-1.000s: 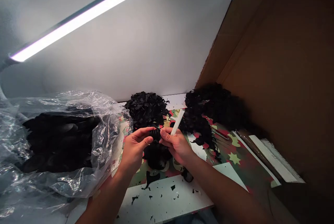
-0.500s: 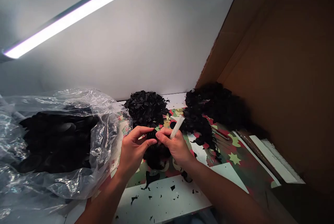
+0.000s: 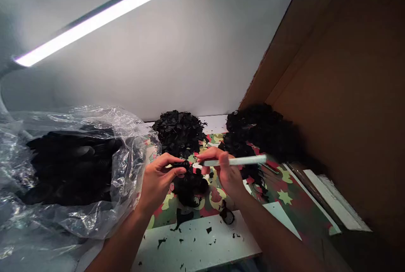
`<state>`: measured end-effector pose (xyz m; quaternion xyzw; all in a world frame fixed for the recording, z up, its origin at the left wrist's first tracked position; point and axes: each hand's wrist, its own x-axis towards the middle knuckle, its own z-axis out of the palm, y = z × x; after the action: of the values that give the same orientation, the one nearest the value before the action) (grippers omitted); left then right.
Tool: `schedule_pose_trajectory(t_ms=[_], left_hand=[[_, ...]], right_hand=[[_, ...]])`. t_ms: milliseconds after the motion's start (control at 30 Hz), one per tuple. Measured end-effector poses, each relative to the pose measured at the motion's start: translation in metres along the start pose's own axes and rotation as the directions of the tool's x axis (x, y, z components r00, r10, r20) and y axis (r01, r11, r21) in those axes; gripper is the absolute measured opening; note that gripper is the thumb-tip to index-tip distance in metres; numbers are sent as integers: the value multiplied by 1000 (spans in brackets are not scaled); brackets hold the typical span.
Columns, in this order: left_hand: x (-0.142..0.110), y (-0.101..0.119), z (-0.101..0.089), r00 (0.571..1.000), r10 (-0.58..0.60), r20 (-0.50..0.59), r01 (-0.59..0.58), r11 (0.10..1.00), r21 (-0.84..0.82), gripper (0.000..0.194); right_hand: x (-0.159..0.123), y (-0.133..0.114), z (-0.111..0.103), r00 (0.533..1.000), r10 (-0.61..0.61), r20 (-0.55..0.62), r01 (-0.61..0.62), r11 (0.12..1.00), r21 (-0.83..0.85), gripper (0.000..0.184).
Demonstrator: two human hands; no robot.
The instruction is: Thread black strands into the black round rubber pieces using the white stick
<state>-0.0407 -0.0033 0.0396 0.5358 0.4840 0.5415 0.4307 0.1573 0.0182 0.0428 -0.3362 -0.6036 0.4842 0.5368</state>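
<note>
Between the thumb and fingers of my left hand (image 3: 160,179) is a small black ribbed part (image 3: 181,164), closed in a pinch. My right hand (image 3: 226,170) is closed on a white-handled craft knife (image 3: 240,161), held nearly level, its short pale blade pointing left at the black part. A small gap seems to separate the blade from the part. Below the hands lies a heap of black pieces (image 3: 190,187) on a camouflage-patterned sheet (image 3: 218,196). A curled black scrap (image 3: 227,216) rests nearer to me.
On the left, a clear plastic bag (image 3: 126,179) holds many black parts (image 3: 72,170). Piles of black scraps (image 3: 179,130) stand at the back, with more (image 3: 262,132) beside the cardboard wall (image 3: 341,107). A lit tube lamp (image 3: 104,18) hangs above. Thin tools (image 3: 270,168) lie right.
The knife has swung from upright, tucked in my right hand, to nearly level with its blade toward the black part. My right hand has drawn away from my left, which keeps its pinch.
</note>
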Motion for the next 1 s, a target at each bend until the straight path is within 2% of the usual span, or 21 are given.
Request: schedule_pose_trajectory(t_ms=[100, 200, 300, 500, 700, 1000], left_hand=[[1, -1, -2, 1000, 19, 10, -20, 1000, 16, 9], [2, -2, -2, 999, 39, 9, -39, 998, 44, 9], [2, -3, -1, 998, 59, 10, -60, 996, 68, 9], [-1, -4, 1, 996, 89, 24, -92, 980, 179, 8], [-2, -4, 1, 987, 158, 38, -163, 960, 229, 7], [-3, -3, 2, 975, 220, 35, -221, 940, 262, 10]], right_hand=[[-4, -5, 2, 994, -47, 94, 56, 994, -97, 28], [-6, -5, 3, 982, -113, 150, 145, 963, -227, 12], [-7, -4, 0, 962, -143, 231, 211, 929, -304, 9], [-5, -7, -3, 934, -204, 292, 303, 888, -347, 10], [-3, -9, -2, 942, -177, 286, 286, 868, -406, 14], [-4, -4, -2, 900, -287, 329, 418, 786, -455, 13]])
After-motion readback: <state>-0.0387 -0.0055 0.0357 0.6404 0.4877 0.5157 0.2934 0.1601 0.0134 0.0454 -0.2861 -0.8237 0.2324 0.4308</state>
